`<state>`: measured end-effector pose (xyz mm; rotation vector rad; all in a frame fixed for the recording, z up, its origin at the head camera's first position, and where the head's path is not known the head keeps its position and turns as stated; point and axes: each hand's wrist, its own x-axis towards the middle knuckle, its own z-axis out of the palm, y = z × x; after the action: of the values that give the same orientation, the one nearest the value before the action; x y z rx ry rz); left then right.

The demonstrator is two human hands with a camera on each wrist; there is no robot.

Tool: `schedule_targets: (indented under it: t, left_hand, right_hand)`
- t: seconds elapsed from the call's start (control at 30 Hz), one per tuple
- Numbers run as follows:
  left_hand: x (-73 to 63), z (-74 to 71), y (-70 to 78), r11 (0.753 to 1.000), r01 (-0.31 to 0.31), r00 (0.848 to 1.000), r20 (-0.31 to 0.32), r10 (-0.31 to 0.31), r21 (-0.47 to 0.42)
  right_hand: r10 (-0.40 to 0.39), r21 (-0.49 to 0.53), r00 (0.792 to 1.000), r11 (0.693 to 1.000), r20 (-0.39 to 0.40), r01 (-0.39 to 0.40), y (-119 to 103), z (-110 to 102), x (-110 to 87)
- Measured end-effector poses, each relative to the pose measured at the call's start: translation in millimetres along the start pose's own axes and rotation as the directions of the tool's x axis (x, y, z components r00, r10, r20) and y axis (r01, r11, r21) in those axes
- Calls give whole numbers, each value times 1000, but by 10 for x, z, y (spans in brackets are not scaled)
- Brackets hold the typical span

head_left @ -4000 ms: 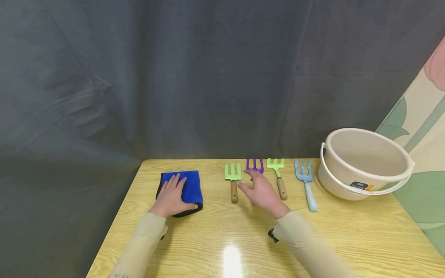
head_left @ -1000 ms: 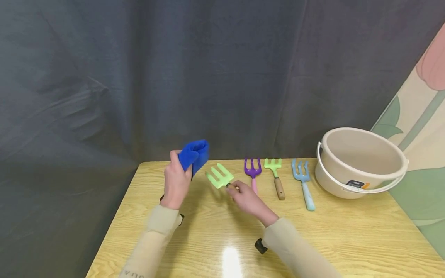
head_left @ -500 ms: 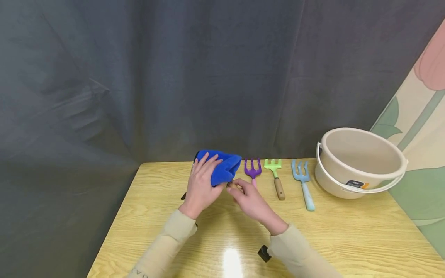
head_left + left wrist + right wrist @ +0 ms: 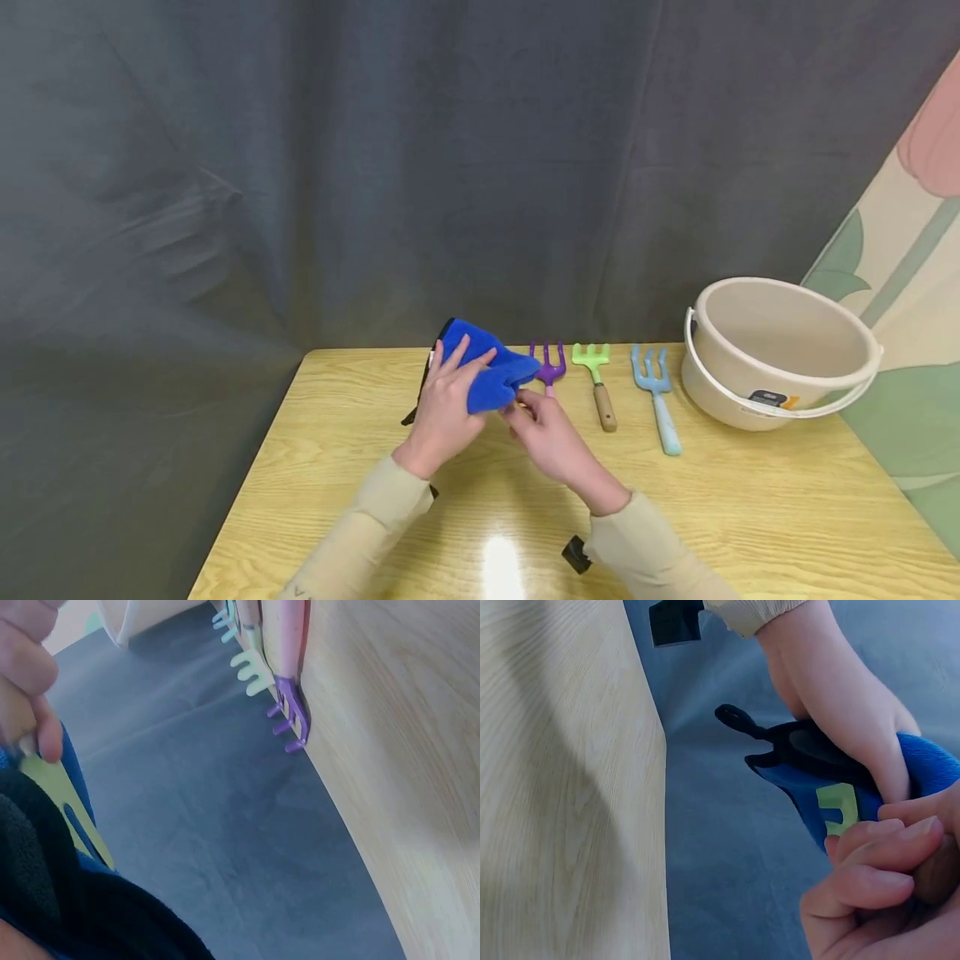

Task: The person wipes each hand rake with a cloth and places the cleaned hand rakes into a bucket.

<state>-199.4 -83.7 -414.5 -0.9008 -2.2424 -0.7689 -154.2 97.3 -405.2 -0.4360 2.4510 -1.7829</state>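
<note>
My left hand holds a folded blue cloth with black edging, its fingers spread across the top. Inside the cloth's folds sits the head of a light green garden hand fork. My right hand grips that fork by its wooden handle, mostly covered by the fingers. Both hands are close together above the table. In the right wrist view, part of the green tines shows against the cloth, and a black loop hangs from one corner.
To the right lie a purple fork with a pink handle, a small green rake and a light blue fork. A beige bucket stands at the far right of the wooden table. A dark curtain hangs behind.
The cloth was lifted from the table by my left hand and the green fork picked up by my right. The cloth then came over the fork's head; both hands have since shifted slightly right.
</note>
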Motion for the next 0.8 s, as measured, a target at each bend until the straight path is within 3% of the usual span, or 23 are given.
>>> schedule_targets:
  t: [0.13,0.33,0.6,0.8]
  left_hand:
    - [-12,31,74,998,-59,998,25,59,-1]
    - [-40,60,129,995,-99,995,14,100,-14]
    - [-11,90,56,992,-106,992,-81,100,-70]
    - [45,55,-22,993,-101,989,-111,94,-62]
  right_hand:
    - [11,33,1000,999,-20,-11,22,-3,6]
    - [20,20,999,1000,-42,-19,66,-41,16]
    - [-104,-44,992,994,-72,101,-1,-125,-34]
    - [-148,-97,986,985,-74,141,-15,-169,-71]
